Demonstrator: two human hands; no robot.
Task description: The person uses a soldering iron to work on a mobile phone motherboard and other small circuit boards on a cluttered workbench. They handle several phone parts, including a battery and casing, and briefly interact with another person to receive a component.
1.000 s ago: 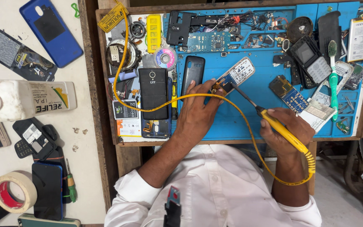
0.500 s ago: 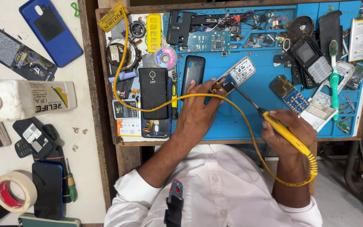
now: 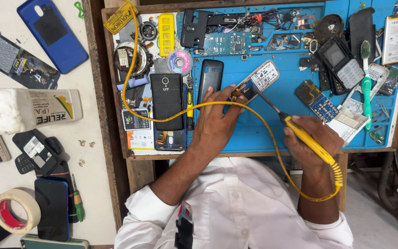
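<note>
Head view: left hand [image 3: 215, 122] fingers pinch circuit board [image 3: 256, 80]; right hand [image 3: 312, 140] fingers grip soldering iron [image 3: 300, 133].

A wooden table [image 3: 137, 175] carries a blue work mat [image 3: 272, 133] crowded with phone parts — a black phone [image 3: 166, 101] lying face down, a dark phone cover [image 3: 210, 80], a green circuit board [image 3: 227, 44], a yellow plastic piece [image 3: 166, 27] and a green toothbrush [image 3: 367, 85]. Beside it, a pale table [image 3: 93, 184] holds a blue phone cover [image 3: 51, 32], a white bottle [image 3: 28, 110], a roll of tape [image 3: 14, 216] and a small screwdriver [image 3: 77, 205] — all lying flat
</note>
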